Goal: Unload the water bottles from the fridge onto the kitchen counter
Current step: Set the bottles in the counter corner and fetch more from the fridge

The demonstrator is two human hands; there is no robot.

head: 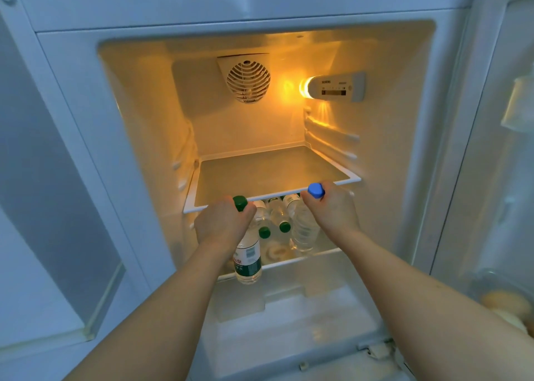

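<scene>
Left hand: my left hand (221,223) is curled round the neck of a green-capped bottle (248,260), gripping it just under the cap, near the front left of the lower shelf.
Right hand: my right hand (332,207) is wrapped round the neck of a blue-capped bottle (303,230), fingers closed tight below the cap.
Green-capped bottle: clear plastic, round, with a green and white label; the label carries Chinese characters, one reading 水, the rest too small for me to read surely.
Blue-capped bottle: clear ribbed plastic; I see no label on the side facing me.
Other bottles: two more green-capped bottles (278,217) lie further back on the lower shelf (318,255), between my hands, caps pointing toward me.
Upper shelf: a flat glass shelf (268,172) with a white plastic rim, just above both caps.
Control panel: a white bar (336,87) on the far right wall, printed SIEMENS, with a glowing yellow lamp at its left end.
Fan: a round slotted white grille (248,81) on the far wall.
Door: the open door (502,149) on the right holds pale rounded things low down, perhaps eggs, but they are blurred.
</scene>
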